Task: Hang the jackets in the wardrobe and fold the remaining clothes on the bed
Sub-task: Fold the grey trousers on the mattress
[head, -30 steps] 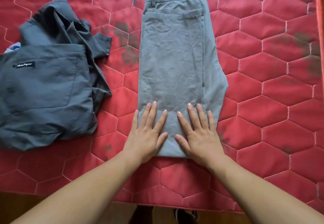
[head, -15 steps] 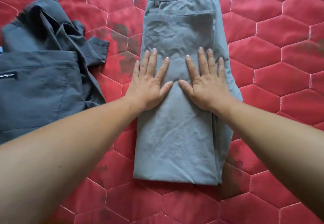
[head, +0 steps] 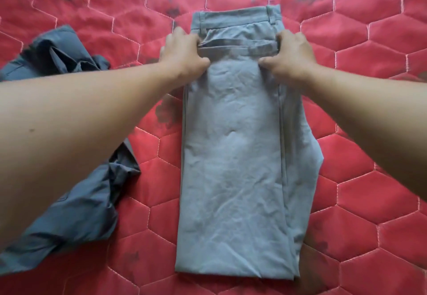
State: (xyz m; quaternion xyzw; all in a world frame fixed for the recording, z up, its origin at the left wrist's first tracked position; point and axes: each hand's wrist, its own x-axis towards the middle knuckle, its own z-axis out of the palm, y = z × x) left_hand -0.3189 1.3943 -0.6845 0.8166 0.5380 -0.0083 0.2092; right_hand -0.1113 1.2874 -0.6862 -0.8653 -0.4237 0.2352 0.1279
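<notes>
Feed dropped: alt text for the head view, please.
Left hand and right hand each pinch a side edge of the folded grey trousers near the waistband, on a red bedspread. A crumpled dark garment lies to their left.

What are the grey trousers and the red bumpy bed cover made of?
The light grey folded trousers look like thin woven cloth, maybe cotton: matte, finely creased. The red quilted bed cover looks like padded fabric with a slight sheen: stitched hexagons puff up.
</notes>
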